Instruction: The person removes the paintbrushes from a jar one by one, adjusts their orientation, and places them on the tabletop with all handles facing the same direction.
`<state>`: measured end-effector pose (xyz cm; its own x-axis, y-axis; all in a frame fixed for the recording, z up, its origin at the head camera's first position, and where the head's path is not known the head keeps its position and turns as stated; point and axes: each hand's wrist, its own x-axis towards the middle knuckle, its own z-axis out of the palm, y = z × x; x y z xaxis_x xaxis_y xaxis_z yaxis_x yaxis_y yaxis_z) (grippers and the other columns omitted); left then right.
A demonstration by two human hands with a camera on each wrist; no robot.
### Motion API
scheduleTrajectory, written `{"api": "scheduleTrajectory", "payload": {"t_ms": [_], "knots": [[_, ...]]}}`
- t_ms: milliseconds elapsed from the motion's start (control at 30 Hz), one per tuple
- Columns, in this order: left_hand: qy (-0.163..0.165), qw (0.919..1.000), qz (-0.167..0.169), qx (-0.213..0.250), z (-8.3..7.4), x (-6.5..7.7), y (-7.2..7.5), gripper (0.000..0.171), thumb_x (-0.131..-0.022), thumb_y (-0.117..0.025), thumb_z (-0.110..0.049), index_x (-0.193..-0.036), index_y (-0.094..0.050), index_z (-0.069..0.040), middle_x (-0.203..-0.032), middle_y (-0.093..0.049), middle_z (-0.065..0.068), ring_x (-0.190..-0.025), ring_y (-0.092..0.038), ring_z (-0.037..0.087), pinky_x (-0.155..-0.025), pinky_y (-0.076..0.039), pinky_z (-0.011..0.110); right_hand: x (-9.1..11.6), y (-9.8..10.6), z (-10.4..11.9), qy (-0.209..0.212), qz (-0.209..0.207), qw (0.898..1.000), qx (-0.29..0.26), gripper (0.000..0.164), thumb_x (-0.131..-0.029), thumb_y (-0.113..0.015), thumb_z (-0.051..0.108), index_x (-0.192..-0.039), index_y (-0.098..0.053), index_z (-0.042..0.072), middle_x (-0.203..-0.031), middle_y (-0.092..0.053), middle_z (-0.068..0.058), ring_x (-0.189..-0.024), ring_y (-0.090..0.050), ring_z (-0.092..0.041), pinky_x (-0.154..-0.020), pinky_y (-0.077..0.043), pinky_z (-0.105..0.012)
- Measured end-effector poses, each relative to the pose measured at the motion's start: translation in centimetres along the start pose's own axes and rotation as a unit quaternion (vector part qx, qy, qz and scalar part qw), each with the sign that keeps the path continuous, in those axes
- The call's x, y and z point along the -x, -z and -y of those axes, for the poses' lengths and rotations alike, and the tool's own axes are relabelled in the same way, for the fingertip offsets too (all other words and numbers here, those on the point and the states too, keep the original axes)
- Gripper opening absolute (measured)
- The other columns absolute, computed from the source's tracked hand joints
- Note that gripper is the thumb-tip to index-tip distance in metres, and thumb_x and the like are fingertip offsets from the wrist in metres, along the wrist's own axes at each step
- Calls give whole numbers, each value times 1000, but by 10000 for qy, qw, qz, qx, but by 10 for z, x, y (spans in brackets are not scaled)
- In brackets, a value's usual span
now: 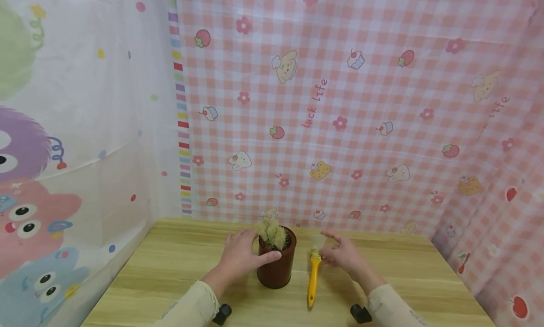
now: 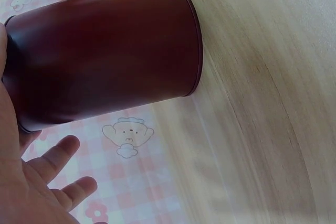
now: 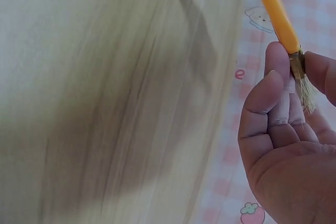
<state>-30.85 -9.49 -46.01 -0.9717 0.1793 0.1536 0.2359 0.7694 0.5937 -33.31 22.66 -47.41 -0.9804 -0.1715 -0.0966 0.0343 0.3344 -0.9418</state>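
A dark reddish-brown plant pot (image 1: 276, 270) stands upright on the table, with a pale, fuzzy cactus-like plant (image 1: 272, 233) and dark soil in its top. My left hand (image 1: 243, 254) grips the pot at its upper left, thumb across the front just below the rim. In the left wrist view the pot's smooth wall (image 2: 110, 56) fills the middle, and some fingers (image 2: 58, 156) reach out past it. To the right of the pot, my right hand (image 1: 342, 256) pinches a paintbrush (image 1: 313, 280) at its metal band. Its yellow handle (image 3: 273, 9) points away from the pale bristles (image 3: 305, 95).
The wood-grain table (image 1: 178, 270) meets a pink checked cloth (image 1: 340, 152) hung close behind it. A white cloth with cartoon figures (image 1: 85, 176) hangs on the left. Small black pieces (image 1: 222, 314) show beside both wrists.
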Motion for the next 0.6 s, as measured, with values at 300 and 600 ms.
{"api": "scheduleTrajectory", "payload": {"t_ms": [300,600], "knots": [[-18,10000,-4,12,1,0,-1,110,-83,-68,-86,-157,-53,-6,-160,-55,17,-154,-42,44,-129,-14,72,-2,-13,-4,-91,238,9997,20,70,-100,-72,7,-162,-41,0,-105,-79,-16,-83,-76,-30,-81,-66,-48],[96,9994,28,332,2,1,-4,113,-82,-68,-87,-160,-49,-7,-160,-54,18,-153,-44,45,-130,-15,70,-10,-27,-9,-150,369,9984,403,68,-99,-73,9,-160,-44,-1,-102,-80,-13,-77,-74,-25,-70,-62,-39]]}}
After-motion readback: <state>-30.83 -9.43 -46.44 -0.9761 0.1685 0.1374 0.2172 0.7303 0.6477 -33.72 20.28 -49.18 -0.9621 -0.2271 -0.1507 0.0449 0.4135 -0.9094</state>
